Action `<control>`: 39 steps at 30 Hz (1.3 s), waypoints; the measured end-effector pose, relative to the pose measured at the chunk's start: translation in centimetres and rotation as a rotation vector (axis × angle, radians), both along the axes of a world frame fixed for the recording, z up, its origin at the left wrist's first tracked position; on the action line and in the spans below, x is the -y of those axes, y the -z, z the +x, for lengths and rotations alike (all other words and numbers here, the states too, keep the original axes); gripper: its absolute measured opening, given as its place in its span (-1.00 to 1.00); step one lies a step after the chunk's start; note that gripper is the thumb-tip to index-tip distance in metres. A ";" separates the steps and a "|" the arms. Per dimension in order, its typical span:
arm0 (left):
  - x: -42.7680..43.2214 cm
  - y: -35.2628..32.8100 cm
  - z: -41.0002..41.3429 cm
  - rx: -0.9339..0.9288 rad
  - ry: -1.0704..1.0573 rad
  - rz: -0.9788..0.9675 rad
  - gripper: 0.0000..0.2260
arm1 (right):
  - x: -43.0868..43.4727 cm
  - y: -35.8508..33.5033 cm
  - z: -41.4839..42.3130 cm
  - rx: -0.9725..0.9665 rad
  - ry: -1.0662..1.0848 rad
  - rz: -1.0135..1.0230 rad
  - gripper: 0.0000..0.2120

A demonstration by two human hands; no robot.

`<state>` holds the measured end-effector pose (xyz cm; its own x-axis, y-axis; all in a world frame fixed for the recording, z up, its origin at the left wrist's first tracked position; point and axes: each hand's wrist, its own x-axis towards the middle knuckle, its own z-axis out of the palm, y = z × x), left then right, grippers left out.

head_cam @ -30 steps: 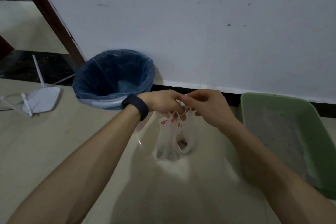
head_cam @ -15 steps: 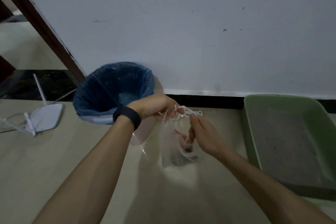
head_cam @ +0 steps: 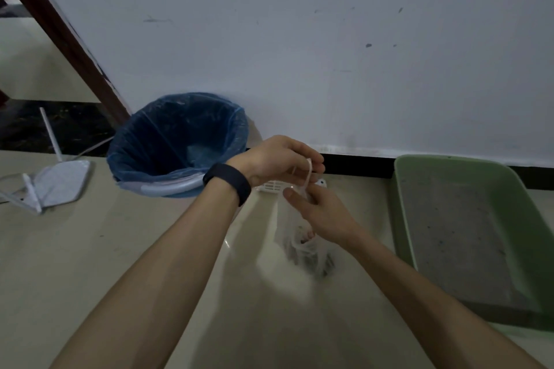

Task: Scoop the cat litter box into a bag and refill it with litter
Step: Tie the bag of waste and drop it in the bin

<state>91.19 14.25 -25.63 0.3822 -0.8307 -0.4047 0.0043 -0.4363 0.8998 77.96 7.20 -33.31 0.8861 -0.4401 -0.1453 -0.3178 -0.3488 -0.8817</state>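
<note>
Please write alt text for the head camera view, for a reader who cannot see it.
Two bare hands, left hand and right hand, hold the handles of a small clear plastic bag above a beige floor. A blue-lined round waste bin stands left; a green plastic litter tray lies right.

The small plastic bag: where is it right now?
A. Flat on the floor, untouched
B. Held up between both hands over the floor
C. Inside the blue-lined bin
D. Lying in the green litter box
B: the plastic bag hangs from its handles, pinched by the left hand and right hand, between the bin and the litter box.
</note>
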 end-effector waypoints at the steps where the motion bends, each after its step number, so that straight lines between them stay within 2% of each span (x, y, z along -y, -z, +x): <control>1: 0.0 -0.1 0.1 0.020 0.026 0.000 -0.76 | 0.2 0.0 -0.2 -0.010 -0.038 -0.013 -0.52; 4: -0.2 0.1 0.7 0.113 0.019 -0.012 -0.72 | 0.3 -0.1 -0.7 -0.009 -0.130 0.118 -0.51; 7: -0.7 1.4 1.4 0.152 -0.119 -0.002 -0.67 | 0.9 0.2 -0.5 0.042 0.000 0.462 -0.60; 8: -1.0 2.2 1.3 0.191 -0.092 0.032 -0.61 | 1.3 0.3 -0.3 0.046 0.055 0.586 -0.60; 10: -1.3 4.1 0.3 0.264 0.102 0.140 -0.46 | 2.4 0.8 -0.1 0.025 0.110 0.773 -0.54; 12: -1.3 5.6 -1.3 0.255 0.287 0.209 -0.40 | 3.3 1.2 0.0 0.002 0.176 0.903 -0.54; 13: -1.2 6.2 -2.0 0.264 0.317 0.208 -0.45 | 3.7 1.4 -0.1 -0.001 0.221 0.948 -0.55; 15: -0.8 7.2 -3.0 0.373 0.277 0.181 -0.77 | 4.2 1.9 -0.1 0.002 0.308 0.993 -0.63; 16: -0.7 7.7 -3.1 0.446 0.236 0.161 -0.82 | 4.4 2.1 -0.1 0.011 0.340 1.005 -0.70; 18: -0.4 8.6 -3.1 0.503 0.156 0.137 -0.72 | 4.6 2.5 -0.4 0.050 0.379 1.051 -0.81; 20: -0.1 9.2 -3.1 0.520 0.093 0.126 -0.71 | 4.8 2.6 -0.7 0.117 0.407 1.114 -0.78; 21: 0.1 9.5 -3.1 0.555 0.078 0.115 -0.71 | 4.8 2.6 -0.8 0.129 0.407 1.110 -0.74; 23: 0.3 9.8 -3.2 0.667 0.108 0.090 -0.71 | 4.6 2.3 -0.8 0.061 0.372 0.939 -0.78; 25: 0.5 9.9 -3.7 0.773 0.177 0.090 -0.70 | 4.4 2.4 -0.4 -0.074 0.328 0.652 -0.62; 27: 0.8 9.9 -3.8 0.810 0.229 0.116 -0.69 | 4.2 2.4 0.0 -0.100 0.373 0.502 -0.51; 29: 1.1 9.8 -3.6 0.720 0.244 0.127 -0.68 | 4.5 2.4 0.0 -0.028 0.373 0.648 -0.49; 31: 1.0 9.5 -2.9 0.527 0.240 0.128 -0.67 | 5.0 1.8 -0.6 0.035 0.223 0.899 -0.52; 34: -0.2 9.1 -1.7 0.166 0.146 0.185 -0.78 | 5.9 1.5 -1.7 -0.051 0.001 0.993 -0.65; 36: -1.0 9.1 -0.8 -0.021 0.055 0.189 -0.87 | 6.2 1.4 -2.2 -0.128 -0.036 0.905 -0.80; 37: -1.3 9.1 -0.4 -0.058 0.049 0.190 -0.88 | 6.2 1.3 -2.3 -0.147 -0.053 0.770 -0.86; 39: -1.7 9.2 -0.1 -0.116 0.032 0.193 -0.87 | 5.8 1.2 -1.9 -0.163 -0.059 0.370 -0.90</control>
<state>91.08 15.95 -34.79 0.2989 -0.7445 -0.5969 0.0863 -0.6019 0.7939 76.05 1.36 -34.54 0.8603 -0.2811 -0.4253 -0.4531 -0.0393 -0.8906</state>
